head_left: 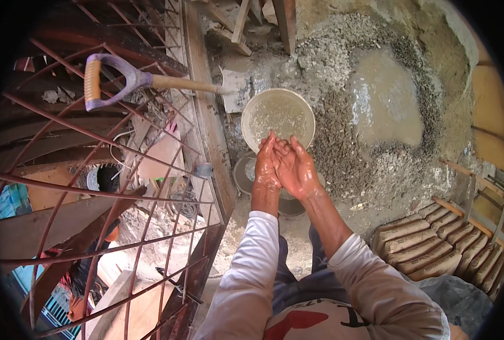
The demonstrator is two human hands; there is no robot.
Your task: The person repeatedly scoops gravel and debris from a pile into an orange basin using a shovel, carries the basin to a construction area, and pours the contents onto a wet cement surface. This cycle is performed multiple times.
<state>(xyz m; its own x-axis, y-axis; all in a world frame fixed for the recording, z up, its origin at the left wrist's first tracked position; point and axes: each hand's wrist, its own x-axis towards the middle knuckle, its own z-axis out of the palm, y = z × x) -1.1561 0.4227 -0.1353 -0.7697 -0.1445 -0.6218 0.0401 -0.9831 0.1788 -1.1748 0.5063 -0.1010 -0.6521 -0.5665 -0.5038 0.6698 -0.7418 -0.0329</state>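
Note:
My left hand [266, 164] and my right hand [297, 170] come together, wet and cupped with palms turned up, at the near rim of a pale round bucket [248, 107]. Cloudy water [280, 116] with bubbles fills the bucket. The left hand's fingers lie partly under the right hand and are half hidden. Neither hand shows a tool in it. Below my wrists stand two more buckets, one at the left [242, 175] and one mostly covered by my right forearm [291, 209].
A shovel with a purple D-grip [130, 84] leans across a rusty metal grille [93, 131] at left. Beyond the grille is another person [85, 269]. At right, gravel [337, 136] rings a grey puddle [388, 102]; stacked brown paper bags [422, 243] stand nearer.

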